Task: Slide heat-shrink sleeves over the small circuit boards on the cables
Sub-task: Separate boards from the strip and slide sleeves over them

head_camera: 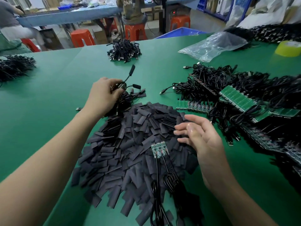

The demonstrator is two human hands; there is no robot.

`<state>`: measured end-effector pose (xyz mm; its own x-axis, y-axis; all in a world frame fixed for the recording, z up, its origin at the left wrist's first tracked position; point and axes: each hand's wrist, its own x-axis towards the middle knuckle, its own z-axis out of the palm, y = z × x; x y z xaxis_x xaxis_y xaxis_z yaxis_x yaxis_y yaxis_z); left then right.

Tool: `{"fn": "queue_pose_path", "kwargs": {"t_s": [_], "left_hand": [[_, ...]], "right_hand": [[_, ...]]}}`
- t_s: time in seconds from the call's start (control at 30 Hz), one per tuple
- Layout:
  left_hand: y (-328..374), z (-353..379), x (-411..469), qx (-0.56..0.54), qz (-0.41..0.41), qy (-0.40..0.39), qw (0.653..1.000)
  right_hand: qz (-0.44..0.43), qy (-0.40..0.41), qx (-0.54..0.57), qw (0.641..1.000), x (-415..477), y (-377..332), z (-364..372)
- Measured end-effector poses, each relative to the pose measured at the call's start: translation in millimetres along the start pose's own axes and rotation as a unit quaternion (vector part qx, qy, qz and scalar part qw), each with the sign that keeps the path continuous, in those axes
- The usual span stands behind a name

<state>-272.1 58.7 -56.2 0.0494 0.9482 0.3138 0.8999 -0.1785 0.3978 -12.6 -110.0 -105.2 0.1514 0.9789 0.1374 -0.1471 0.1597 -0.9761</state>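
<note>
A big heap of flat black heat-shrink sleeves (130, 144) covers the green table (57, 88) in front of me. On the heap lie small green circuit boards (159, 149) joined side by side, their black cables (162, 185) running toward me. My left hand (104, 95) grips a bundle of black cables at the heap's far edge; one cable end with a sleeve on it (132, 69) sticks up beyond my fingers. My right hand (198, 136) hovers over the heap's right side, fingers relaxed and holding nothing.
Piles of black cables with strips of green boards (236, 98) fill the right side. Other cable bundles sit at the far middle (123, 50) and far left (14, 66). A clear plastic bag (215, 44) and a yellow tape roll (288, 48) lie at the back right. Orange stools stand behind the table.
</note>
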Motion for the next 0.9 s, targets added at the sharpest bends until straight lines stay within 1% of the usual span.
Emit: {"fn": "queue_pose_path", "kwargs": {"t_s": [0.07, 0.1, 0.13, 0.17, 0.23, 0.27, 0.3, 0.4, 0.47, 0.57, 0.63, 0.7, 0.77, 0.8, 0.83, 0.9], "left_hand": [[-12.7, 11.5, 6.5, 0.041, 0.001, -0.051, 0.998], [-16.9, 15.1, 5.8, 0.060, 0.004, -0.062, 0.996], [-19.8, 17.6, 3.7, 0.076, 0.011, -0.054, 0.996], [-20.4, 19.1, 0.2, 0.084, 0.023, -0.026, 0.996], [-10.9, 17.5, -13.0, 0.069, 0.045, 0.047, 0.995], [-1.4, 15.0, -22.7, 0.052, 0.054, 0.066, 0.995], [9.4, 12.2, -34.2, 0.032, 0.062, 0.058, 0.996], [40.9, 4.8, -80.7, -0.016, 0.082, -0.061, 0.995], [55.6, 0.7, -112.8, -0.034, 0.073, -0.104, 0.991], [70.6, 4.3, -147.0, -0.016, 0.041, -0.112, 0.993], [75.3, 11.5, -157.9, 0.007, 0.024, -0.102, 0.994], [76.2, 16.2, -163.6, 0.007, 0.017, -0.095, 0.995], [76.1, 16.2, -167.1, -0.034, 0.018, -0.083, 0.996], [76.0, 15.2, -168.8, -0.079, 0.013, -0.075, 0.994], [75.8, 14.2, -170.7, -0.139, -0.003, -0.071, 0.988], [76.3, 11.9, -174.5, -0.259, -0.039, -0.078, 0.962]], "right_hand": [[0.008, -0.002, 0.000, 1.000, 0.8, 1.8, -1.1], [0.010, -0.001, 0.000, 1.000, 1.4, 2.4, -1.6], [0.010, 0.000, -0.005, 1.000, 1.7, 2.8, -2.1], [0.007, 0.001, -0.015, 1.000, 1.7, 3.2, -2.4], [-0.012, -0.004, -0.060, 0.998, 1.0, 4.2, -3.5], [-0.021, -0.007, -0.090, 0.996, 0.4, 4.9, -4.0], [-0.025, -0.012, -0.119, 0.993, 0.0, 5.9, -4.4], [-0.023, -0.039, -0.182, 0.982, -1.9, 6.6, -4.2], [-0.029, -0.056, -0.214, 0.975, -3.6, 7.9, -2.3], [-0.036, -0.060, -0.249, 0.966, -6.1, 8.6, 1.1], [-0.039, -0.064, -0.263, 0.962, -7.2, 8.8, 2.6], [-0.042, -0.072, -0.275, 0.958, -7.1, 10.0, 2.3], [-0.053, -0.083, -0.292, 0.951, -7.3, 11.2, 2.1], [-0.062, -0.089, -0.304, 0.947, -7.6, 11.4, 2.7], [-0.073, -0.094, -0.320, 0.940, -8.1, 10.8, 3.9], [-0.095, -0.111, -0.350, 0.925, -9.3, 9.5, 7.0]]}}
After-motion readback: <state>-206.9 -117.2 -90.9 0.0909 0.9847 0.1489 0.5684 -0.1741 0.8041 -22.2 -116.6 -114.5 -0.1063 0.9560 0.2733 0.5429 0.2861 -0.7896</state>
